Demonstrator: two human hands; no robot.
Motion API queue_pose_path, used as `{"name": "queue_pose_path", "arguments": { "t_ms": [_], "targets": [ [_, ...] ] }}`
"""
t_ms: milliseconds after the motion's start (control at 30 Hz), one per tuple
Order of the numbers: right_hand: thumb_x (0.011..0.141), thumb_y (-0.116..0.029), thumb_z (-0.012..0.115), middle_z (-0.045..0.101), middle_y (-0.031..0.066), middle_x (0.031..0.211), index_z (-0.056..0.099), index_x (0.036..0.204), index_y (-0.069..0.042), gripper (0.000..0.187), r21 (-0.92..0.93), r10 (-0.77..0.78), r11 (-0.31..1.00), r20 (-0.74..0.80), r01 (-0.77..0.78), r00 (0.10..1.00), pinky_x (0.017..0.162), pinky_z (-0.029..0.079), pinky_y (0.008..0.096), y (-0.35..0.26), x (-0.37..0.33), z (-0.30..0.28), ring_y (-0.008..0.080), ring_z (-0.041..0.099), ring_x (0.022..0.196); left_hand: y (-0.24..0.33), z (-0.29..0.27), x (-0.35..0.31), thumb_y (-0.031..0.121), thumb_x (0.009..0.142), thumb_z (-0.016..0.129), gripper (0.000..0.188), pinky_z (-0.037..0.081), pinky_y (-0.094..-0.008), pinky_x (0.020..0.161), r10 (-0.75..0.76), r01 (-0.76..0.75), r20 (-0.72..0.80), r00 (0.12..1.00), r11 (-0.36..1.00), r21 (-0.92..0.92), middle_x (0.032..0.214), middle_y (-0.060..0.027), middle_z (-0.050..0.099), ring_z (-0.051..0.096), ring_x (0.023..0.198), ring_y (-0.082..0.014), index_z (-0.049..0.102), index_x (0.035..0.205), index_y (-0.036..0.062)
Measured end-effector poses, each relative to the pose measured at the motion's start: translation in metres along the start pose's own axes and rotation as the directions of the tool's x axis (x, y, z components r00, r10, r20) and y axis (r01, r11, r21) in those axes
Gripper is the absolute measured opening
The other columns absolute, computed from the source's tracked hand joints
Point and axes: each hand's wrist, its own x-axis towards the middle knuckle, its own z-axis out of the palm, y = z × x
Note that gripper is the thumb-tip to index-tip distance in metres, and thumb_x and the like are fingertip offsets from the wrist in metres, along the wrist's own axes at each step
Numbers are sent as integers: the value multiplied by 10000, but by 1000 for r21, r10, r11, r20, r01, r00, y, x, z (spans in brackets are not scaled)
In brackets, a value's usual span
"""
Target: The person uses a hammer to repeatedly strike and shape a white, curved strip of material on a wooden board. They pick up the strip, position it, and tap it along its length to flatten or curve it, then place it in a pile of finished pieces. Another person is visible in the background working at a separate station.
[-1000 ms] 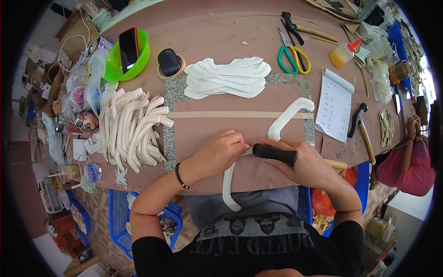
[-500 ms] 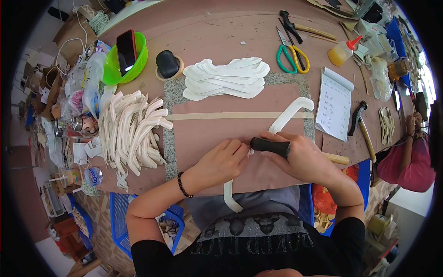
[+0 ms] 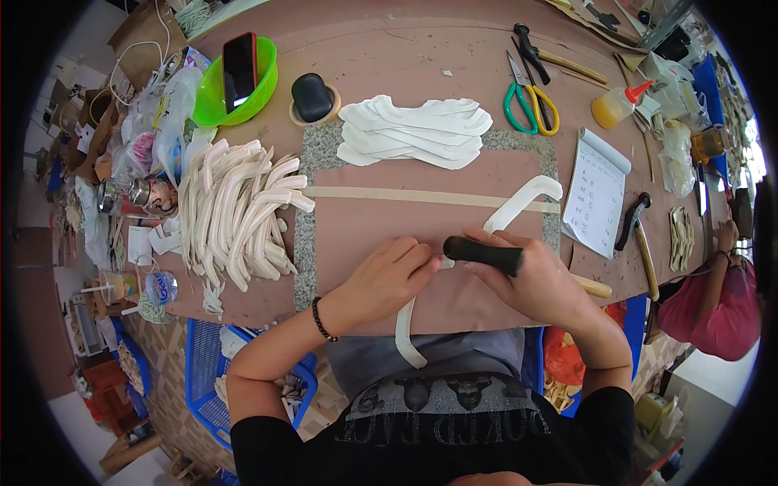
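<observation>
My right hand (image 3: pixel 531 279) is closed around a tool with a thick black handle (image 3: pixel 486 255); its working end is hidden. A long white strip with bent ends (image 3: pixel 523 201) runs slantwise beneath both hands, one end pointing far right and the other hanging over the table's near edge. My left hand (image 3: pixel 389 277) pinches the strip near its middle, fingertips close to the black handle. On the far side lies a stack of white shaped pieces (image 3: pixel 413 134). To my left is a large heap of similar whitish strips (image 3: pixel 239 215).
A wooden handle (image 3: pixel 593 286) sticks out beside my right wrist. Rightward lie a notepad (image 3: pixel 596 194), a hammer (image 3: pixel 642 235), scissors (image 3: pixel 531 101) and a glue bottle (image 3: pixel 620 104). A green bowl (image 3: pixel 263 95) holds a phone. A blue basket (image 3: pixel 207 373) stands below. Another person's arm (image 3: pixel 717 275) shows at far right.
The whole view has shifted slightly, so things on the table appear a little further right. Both hands keep nearly the same hold on the strip and the black-handled tool.
</observation>
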Motion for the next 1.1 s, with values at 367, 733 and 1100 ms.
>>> {"name": "queue_pose_path", "arguments": {
  "t_ms": [367,733,1100],
  "targets": [
    [920,-204,719,703,183,937,628,1344,-54,459,-78,6,997,-10,-7,1000,692,572,464,2,0,6,409,693,781,6,3,-3,57,802,706,294,542,-376,822,2,0,-45,999,998,57,1076,-114,631,606,983,-270,685,1085,-22],
    [897,-171,732,707,199,1002,638,1338,-60,465,-53,34,998,23,-32,999,715,574,462,-2,6,8,411,695,828,16,2,-4,40,764,731,245,494,-401,840,-146,143,-123,982,989,-36,996,-99,626,610,934,-279,707,1000,-19],
    [945,-231,679,702,194,935,605,1323,-46,427,-47,-65,996,77,69,995,667,572,486,0,13,16,405,701,772,20,7,-9,64,772,797,237,455,-405,855,-269,265,-191,944,963,-45,983,-72,624,607,944,-278,738,999,30]
  ]
}}
